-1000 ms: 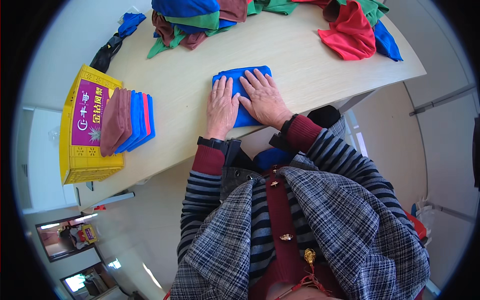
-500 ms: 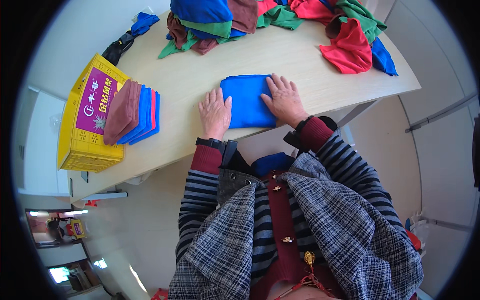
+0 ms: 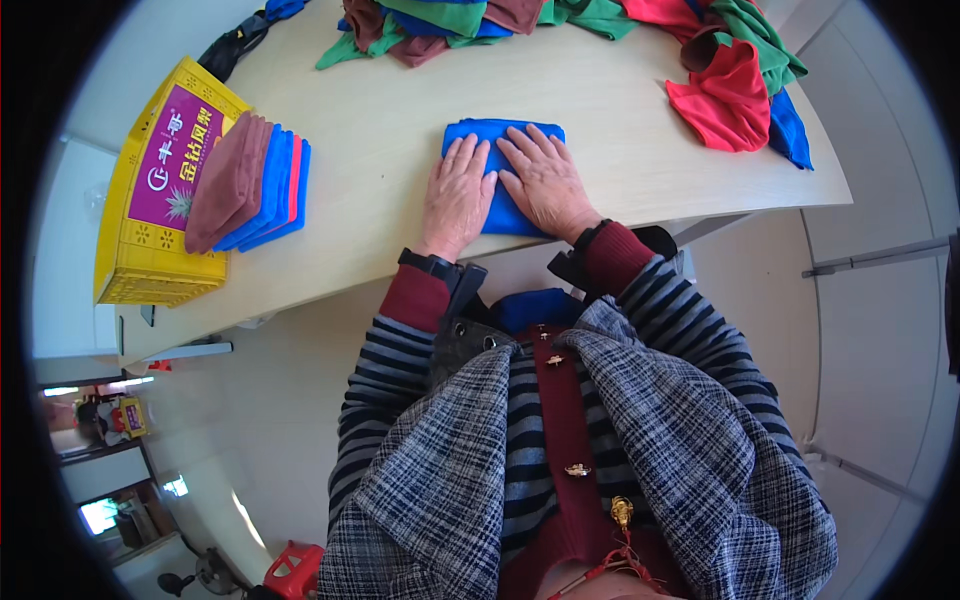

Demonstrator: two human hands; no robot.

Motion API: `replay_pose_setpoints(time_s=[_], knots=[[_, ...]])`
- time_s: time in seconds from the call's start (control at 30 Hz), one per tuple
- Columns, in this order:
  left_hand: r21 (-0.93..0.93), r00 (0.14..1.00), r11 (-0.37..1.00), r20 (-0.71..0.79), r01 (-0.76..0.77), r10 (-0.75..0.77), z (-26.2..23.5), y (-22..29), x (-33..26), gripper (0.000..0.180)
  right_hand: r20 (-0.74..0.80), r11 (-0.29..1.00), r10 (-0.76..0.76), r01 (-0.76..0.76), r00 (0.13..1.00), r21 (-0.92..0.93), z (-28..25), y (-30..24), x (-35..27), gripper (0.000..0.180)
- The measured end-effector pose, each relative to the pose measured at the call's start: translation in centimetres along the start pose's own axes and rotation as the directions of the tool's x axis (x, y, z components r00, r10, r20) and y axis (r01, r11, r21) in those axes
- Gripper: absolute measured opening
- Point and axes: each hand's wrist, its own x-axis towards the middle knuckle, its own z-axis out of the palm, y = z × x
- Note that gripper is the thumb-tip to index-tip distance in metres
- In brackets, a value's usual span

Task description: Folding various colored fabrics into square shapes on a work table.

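A folded blue cloth [image 3: 508, 213] lies flat near the table's front edge. Both palms rest on top of it. My left hand [image 3: 458, 196] covers its left side, fingers stretched out and pointing away from me. Beside it, my right hand [image 3: 546, 180] lies flat across the right part, its fingers slightly spread. The two thumbs nearly meet over the middle of the cloth, and neither hand grips anything. Much of the cloth is hidden under the hands.
To the left, a stack of folded brown, blue and red cloths [image 3: 232, 185] leans against a yellow crate [image 3: 165, 270]. Loose cloths [image 3: 440, 18] are heaped at the table's far side. A crumpled red cloth [image 3: 722, 100] lies at the right. A red stool [image 3: 294, 570] stands on the floor.
My left hand has moved from the cloth's left edge onto its top. My right hand has shifted inward, toward the middle. The whole view has tilted a little.
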Motion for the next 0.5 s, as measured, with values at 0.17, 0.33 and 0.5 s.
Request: replay_pose_setpoints(time_s=[0.17, 0.33, 0.5], knots=[[0.0, 1.0, 1.0, 0.026, 0.01, -0.01, -0.2, -0.2, -0.1, 0.047, -0.024, 1.0, -0.026, 0.025, 0.999, -0.017, -0.3, 0.2, 0.3, 0.052], [-0.035, 0.999, 0.999, -0.029, 0.039, -0.04, -0.4, 0.2, -1.6, 0.047, 0.089, 0.991, 0.096, -0.104, 0.991, 0.086, -1.2, -2.0, -0.8, 0.051], [0.039, 0.998, 0.999, -0.061, 0.028, -0.026, -0.3, 0.6, -2.3, 0.046, 0.018, 0.998, 0.0, 0.001, 1.0, -0.063, -0.3, -3.1, -1.1, 0.049]])
